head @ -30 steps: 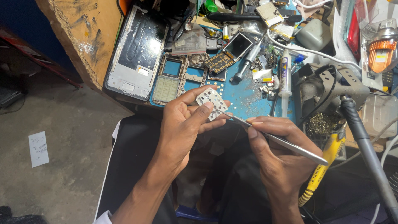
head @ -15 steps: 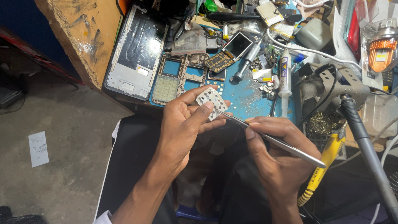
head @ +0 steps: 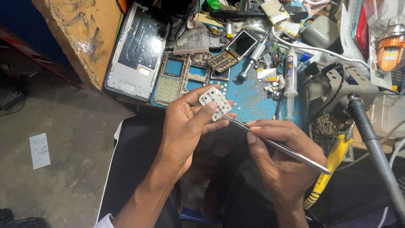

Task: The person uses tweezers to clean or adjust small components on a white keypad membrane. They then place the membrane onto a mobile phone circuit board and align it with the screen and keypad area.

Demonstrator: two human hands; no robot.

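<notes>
Fingers (head: 209, 109) (left) pinch keypad board (head: 214, 101) — right hand (head: 280, 156) grips tweezers (head: 274, 144); white syringe (head: 289, 80) near.

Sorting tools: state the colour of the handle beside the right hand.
Yellow; the plastic tool handle shows best in the head view, beside the right hand.

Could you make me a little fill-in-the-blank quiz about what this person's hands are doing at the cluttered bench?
1. The left hand holds a small white ____ sheet dotted with round contacts.
2. The right hand grips metal ____, whose tip touches that sheet.
3. The bench mat beneath the scattered phone parts is coloured ____.
4. A tool with a ____ handle lies beside the right wrist.

Missing words: keypad; tweezers; blue; yellow
</notes>
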